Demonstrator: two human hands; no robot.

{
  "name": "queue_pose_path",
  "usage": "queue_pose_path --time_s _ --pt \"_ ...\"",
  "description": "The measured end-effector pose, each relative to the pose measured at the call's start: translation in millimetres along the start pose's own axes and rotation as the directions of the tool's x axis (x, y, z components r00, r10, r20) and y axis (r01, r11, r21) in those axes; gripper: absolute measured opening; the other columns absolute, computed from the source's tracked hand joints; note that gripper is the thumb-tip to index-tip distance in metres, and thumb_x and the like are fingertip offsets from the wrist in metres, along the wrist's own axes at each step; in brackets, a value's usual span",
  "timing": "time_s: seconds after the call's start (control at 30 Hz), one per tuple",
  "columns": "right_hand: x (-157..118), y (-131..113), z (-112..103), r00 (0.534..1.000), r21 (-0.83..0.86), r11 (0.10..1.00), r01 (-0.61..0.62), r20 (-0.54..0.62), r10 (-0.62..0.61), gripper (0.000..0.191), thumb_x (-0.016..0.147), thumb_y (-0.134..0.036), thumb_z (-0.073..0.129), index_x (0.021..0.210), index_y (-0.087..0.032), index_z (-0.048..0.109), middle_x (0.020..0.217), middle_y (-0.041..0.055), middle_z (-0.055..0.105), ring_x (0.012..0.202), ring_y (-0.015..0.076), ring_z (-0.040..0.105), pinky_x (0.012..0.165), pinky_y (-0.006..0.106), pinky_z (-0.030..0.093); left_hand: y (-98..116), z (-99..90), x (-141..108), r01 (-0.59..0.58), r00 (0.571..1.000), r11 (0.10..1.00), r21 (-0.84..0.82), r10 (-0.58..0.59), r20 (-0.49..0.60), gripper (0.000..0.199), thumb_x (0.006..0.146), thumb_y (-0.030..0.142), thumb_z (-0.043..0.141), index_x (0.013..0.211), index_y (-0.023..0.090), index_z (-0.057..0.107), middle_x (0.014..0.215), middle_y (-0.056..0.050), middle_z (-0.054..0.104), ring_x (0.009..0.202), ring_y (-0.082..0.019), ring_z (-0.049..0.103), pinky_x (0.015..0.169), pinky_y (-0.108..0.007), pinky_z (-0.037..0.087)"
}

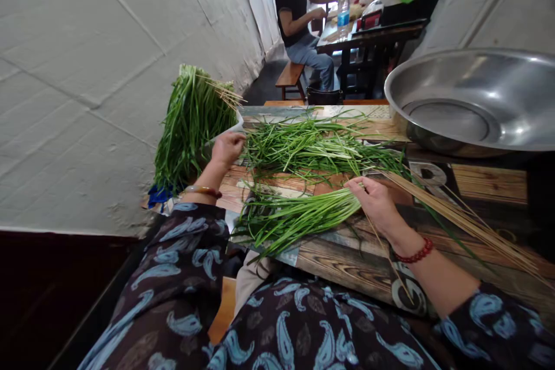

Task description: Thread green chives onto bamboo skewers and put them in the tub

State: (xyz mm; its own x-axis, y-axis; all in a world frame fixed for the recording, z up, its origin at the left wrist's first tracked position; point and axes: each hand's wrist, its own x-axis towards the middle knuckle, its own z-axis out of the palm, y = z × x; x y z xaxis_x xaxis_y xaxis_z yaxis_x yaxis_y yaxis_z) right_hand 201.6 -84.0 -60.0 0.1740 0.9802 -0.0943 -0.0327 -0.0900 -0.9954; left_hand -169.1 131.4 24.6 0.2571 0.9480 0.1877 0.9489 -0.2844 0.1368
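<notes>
1. Head view, nearest the camera: the wearer's dark top (284,329), patterned in blue paisley, with its sleeves reaching forward on both sides. Just beyond is a wood-patterned table (347,260).
2. Head view, right hand: the right hand (375,202) is closed, pinching the pale ends of a bunch of long green stalks (299,217). A thin stick (390,260) slants from this hand back toward the wearer.
3. Head view, the key relation: the bunch lies low on the table, its long axis running crosswise, pale ends at the right hand and leafy tips fanned leftward and slightly toward the wearer. The right hand is the nearer, touching it; the left hand (228,150) is apart, farther forward and beyond the leafy tips.
4. Head view, left hand: its fingers are curled beside a white container (239,121). Whether they grip anything, I cannot tell. The two hands are well apart.
5. Head view, around the hands: a loose heap of stalks (307,144) lies beyond the bunch, between the hands. A thick stack of stalks (188,121) drapes down left of the left hand, with sticks (225,92) at its pale end. More thin sticks (459,222) stretch rightward from beside the right hand; a metal basin (520,98) sits beyond them.
</notes>
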Motion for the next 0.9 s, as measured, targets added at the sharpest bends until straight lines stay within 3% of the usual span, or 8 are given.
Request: queue_pose_path --time_s 0.13,0.23,0.37,0.5,0.6,0.7,0.77,0.9 --pt "-0.1 0.7 -0.4 1.000 -0.031 0.999 0.012 -0.004 -0.012 0.038 0.079 -0.057 0.067 0.081 -0.019 0.069 0.065 0.0003 0.063 0.057 0.0140 0.052 0.054 0.026 0.039 14.8 -46.0 18.7 0.084 0.935 0.956 -0.280 -0.172 -0.309 0.029 0.091 0.034 0.052 0.102 0.012 0.068 0.093 -0.008 0.069 0.080 -0.015 0.062 0.067 -0.025 0.049" --pt "-0.4 -0.4 0.2 1.000 -0.026 0.999 0.023 -0.001 -0.023 0.038 0.079 -0.058 0.067 0.080 -0.020 0.069 0.065 0.0005 0.064 0.057 0.0144 0.052 0.054 0.026 0.039 44.1 -84.5 26.4 -0.105 0.883 0.769 -0.631 -0.221 -0.415 0.020 0.090 0.033 0.059 0.090 0.014 0.064 0.086 -0.002 0.069 0.074 -0.010 0.060 0.062 -0.020 0.047" --pt "0.5 1.2 0.8 1.000 -0.008 1.000 0.022 0.007 -0.022 0.038 0.079 -0.058 0.067 0.081 -0.020 0.069 0.066 0.0002 0.064 0.057 0.0147 0.053 0.054 0.026 0.040 94.6 -113.2 25.7 -0.291 0.810 0.725 -0.624 -0.161 -0.564 0.007 0.091 0.019 0.058 0.085 0.015 0.055 0.077 0.003 0.064 0.070 -0.006 0.062 0.070 -0.022 0.049" --pt "1.2 3.4 0.5 0.999 0.010 0.999 0.041 0.020 -0.041 0.039 0.080 -0.059 0.067 0.084 -0.020 0.069 0.069 0.0003 0.065 0.058 0.0142 0.054 0.056 0.026 0.042 136.4 -86.6 7.0 -0.322 0.923 0.845 -0.427 0.180 -0.340 0.008 0.088 0.023 0.059 0.084 0.017 0.064 0.064 0.005 0.058 0.061 -0.009 0.057 0.067 -0.025 0.047" --pt "0.7 2.0 0.3 0.999 0.009 0.999 0.041 0.022 -0.042 0.039 0.081 -0.059 0.066 0.085 -0.020 0.069 0.070 0.0002 0.065 0.059 0.0138 0.054 0.057 0.026 0.043 154.4 -43.5 -9.5 -0.385 0.923 0.873 -0.298 0.371 -0.106 0.014 0.086 0.025 0.061 0.082 0.016 0.071 0.074 -0.001 0.066 0.071 -0.014 0.060 0.072 -0.029 0.047" --pt "0.2 -0.3 0.8 0.999 0.016 0.999 0.031 0.018 -0.031 0.040 0.080 -0.059 0.067 0.085 -0.019 0.069 0.069 0.0000 0.065 0.058 0.0135 0.054 0.056 0.026 0.043 160.4 -10.4 -17.0 -0.341 0.928 0.841 -0.421 0.373 -0.007 0.016 0.084 0.022 0.060 0.078 0.014 0.073 0.085 -0.007 0.071 0.080 -0.017 0.064 0.077 -0.031 0.048" --pt "0.3 -0.9 1.1 1.000 0.026 0.999 0.026 0.014 -0.027 0.041 0.079 -0.060 0.068 0.084 -0.019 0.068 0.068 0.0000 0.065 0.057 0.0136 0.054 0.056 0.026 0.043 160.6 -2.6 -18.3 -0.265 0.946 0.762 -0.590 0.325 -0.006 0.015 0.082 0.025 0.063 0.076 0.013 0.072 0.098 -0.010 0.072 0.089 -0.019 0.065 0.081 -0.031 0.050" --pt "0.6 0.3 1.4 1.000 0.051 0.999 0.018 0.017 -0.019 0.039 0.078 -0.058 0.069 0.084 -0.019 0.068 0.070 0.0003 0.066 0.059 0.0140 0.056 0.057 0.026 0.043 163.8 -11.1 -23.3 -0.120 0.949 0.460 -0.880 0.314 0.035 0.022 0.081 0.034 0.067 0.082 0.012 0.070 0.112 -0.013 0.072 0.105 -0.020 0.066 0.095 -0.035 0.048"
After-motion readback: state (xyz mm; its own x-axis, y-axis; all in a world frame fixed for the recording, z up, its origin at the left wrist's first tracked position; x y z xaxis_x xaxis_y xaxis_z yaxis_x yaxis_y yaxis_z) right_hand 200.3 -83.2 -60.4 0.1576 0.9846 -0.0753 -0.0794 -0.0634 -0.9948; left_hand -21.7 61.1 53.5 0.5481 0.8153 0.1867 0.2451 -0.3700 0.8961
